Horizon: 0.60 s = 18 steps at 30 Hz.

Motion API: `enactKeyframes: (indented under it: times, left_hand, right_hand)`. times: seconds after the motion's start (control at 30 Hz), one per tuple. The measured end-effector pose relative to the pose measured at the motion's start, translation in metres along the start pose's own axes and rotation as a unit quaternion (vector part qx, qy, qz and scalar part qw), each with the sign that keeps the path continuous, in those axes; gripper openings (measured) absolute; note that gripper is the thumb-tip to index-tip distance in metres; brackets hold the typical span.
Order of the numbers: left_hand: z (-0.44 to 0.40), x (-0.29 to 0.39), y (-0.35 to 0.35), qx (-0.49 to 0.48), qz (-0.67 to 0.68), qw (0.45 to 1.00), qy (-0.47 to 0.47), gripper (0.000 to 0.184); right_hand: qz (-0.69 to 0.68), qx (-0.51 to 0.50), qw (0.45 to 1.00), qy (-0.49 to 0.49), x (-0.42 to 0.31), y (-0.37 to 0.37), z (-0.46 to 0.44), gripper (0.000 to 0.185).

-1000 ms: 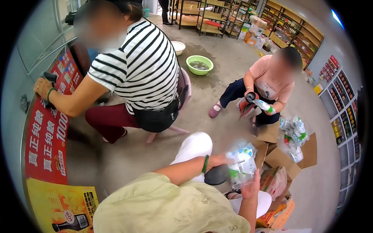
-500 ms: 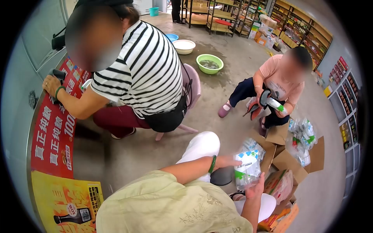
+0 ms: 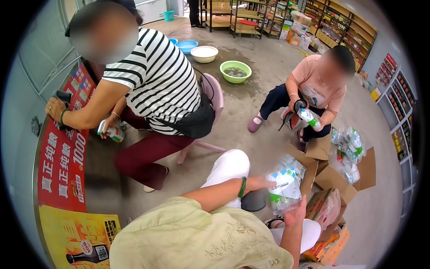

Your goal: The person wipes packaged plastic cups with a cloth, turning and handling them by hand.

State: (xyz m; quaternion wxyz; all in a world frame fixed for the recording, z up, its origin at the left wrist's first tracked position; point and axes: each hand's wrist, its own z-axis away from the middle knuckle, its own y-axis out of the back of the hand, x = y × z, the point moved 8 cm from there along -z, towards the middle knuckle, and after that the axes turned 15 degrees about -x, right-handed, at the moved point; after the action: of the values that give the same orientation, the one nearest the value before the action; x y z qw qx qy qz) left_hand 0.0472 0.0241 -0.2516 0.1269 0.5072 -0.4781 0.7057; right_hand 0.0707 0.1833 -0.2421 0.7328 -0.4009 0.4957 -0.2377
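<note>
A clear plastic pack with a white, blue and green label [image 3: 285, 188] is tilted in front of my lap, between my two hands. My left hand [image 3: 259, 183], below a green bangle [image 3: 242, 187], grips its upper left edge. The fingers of my right hand [image 3: 295, 212] curl round its lower right side. What is inside the pack is too blurred to tell. Just beyond it, similar packs [image 3: 295, 167] lie in an open cardboard box [image 3: 310, 178].
Another open carton [image 3: 366, 172] holds more bagged packs at right. A seated person in pink [image 3: 313, 80] holds a white-green bottle [image 3: 308, 117]. At left, a person in stripes [image 3: 165, 76] holds a spray bottle [image 3: 112, 131] beside the red counter [image 3: 60, 166]. Basins [image 3: 235, 80] stand behind.
The pack stays between my hands, its lower part tilted slightly. The striped person has leaned back, and the spray bottle now shows lower beside the counter. My view has shifted slightly.
</note>
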Motion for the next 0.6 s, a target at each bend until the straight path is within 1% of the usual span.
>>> enactKeyframes:
  times: [0.07,0.4,0.5,0.57,0.6]
  left_hand:
    - [0.001,0.003,0.001,0.003,-0.02,1.0,-0.016,0.052]
    - [-0.006,-0.014,0.012,0.004,0.002,1.0,-0.006,0.049]
    - [-0.005,-0.01,0.009,-0.002,-0.003,1.0,-0.02,0.049]
    - [-0.004,-0.01,0.007,-0.007,0.001,1.0,-0.013,0.06]
    - [-0.004,-0.009,0.006,-0.01,0.002,1.0,-0.011,0.06]
  right_hand:
    - [0.003,-0.001,1.0,0.002,0.0,0.0,0.0,0.058]
    - [0.007,-0.014,1.0,0.001,0.001,0.003,-0.001,0.057]
    - [0.007,-0.02,1.0,0.003,0.001,0.002,-0.001,0.057]
    - [0.008,-0.011,1.0,0.006,0.001,0.003,0.0,0.057]
    - [0.008,-0.005,1.0,0.007,0.001,0.004,0.0,0.058]
